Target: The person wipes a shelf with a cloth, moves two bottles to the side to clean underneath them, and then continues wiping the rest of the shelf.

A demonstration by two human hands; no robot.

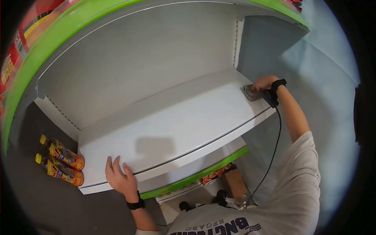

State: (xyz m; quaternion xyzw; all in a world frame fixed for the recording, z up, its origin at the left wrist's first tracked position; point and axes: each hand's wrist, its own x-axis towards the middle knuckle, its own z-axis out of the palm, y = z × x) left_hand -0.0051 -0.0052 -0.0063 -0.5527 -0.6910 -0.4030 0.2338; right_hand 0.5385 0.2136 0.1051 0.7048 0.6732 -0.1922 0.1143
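Note:
A white shelf board stretches across the middle of the view. At its right end, my right hand is closed on a grey cloth, which is pressed flat on the board. A black device with a cable sits at that wrist. My left hand rests near the front edge at the left, fingers spread, holding nothing. Two drink bottles with yellow caps and orange labels, an upper bottle and a lower bottle, stand at the board's left end.
Overhead runs a shelf with a green front strip and red packages. Below is another green-edged shelf with a dark red package. A cardboard box is on the floor. The black cable hangs beside my right arm.

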